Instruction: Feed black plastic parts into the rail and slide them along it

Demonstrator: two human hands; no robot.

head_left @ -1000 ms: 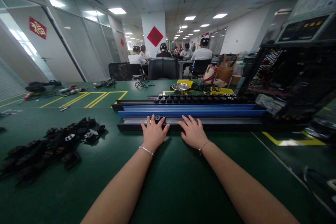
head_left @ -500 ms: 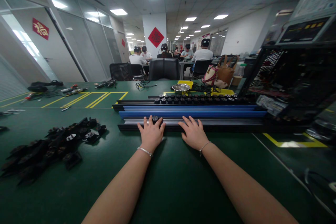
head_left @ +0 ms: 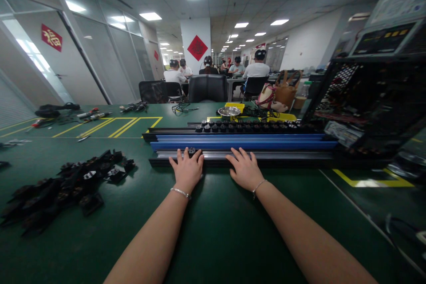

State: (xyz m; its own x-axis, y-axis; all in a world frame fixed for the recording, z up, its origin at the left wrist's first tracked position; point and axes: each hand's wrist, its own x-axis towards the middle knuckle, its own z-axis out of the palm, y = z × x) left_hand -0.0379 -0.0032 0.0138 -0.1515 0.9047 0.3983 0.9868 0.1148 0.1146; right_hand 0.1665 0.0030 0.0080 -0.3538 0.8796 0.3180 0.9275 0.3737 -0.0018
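My left hand (head_left: 187, 171) lies with its fingers spread on the front rail (head_left: 282, 155), a long black channel with a silvery inside. A small black part (head_left: 192, 152) sits in that channel at my left fingertips. To the right, my right hand (head_left: 245, 169) rests on the same rail, fingers apart, holding nothing. Just behind runs a blue rail (head_left: 246, 142). Farther back, a row of small black parts (head_left: 246, 128) stands along another dark rail.
Many loose black parts (head_left: 76, 182) are heaped on the green table (head_left: 219, 230) at the left. A metal bowl (head_left: 229, 111) stands behind the rails. An opened computer case (head_left: 362, 97) is at the right. Cables, tools, chairs and several people are farther off.
My left hand has slid a little to the left along the front rail, and the small black part has shifted left too. My right hand has stayed in place.
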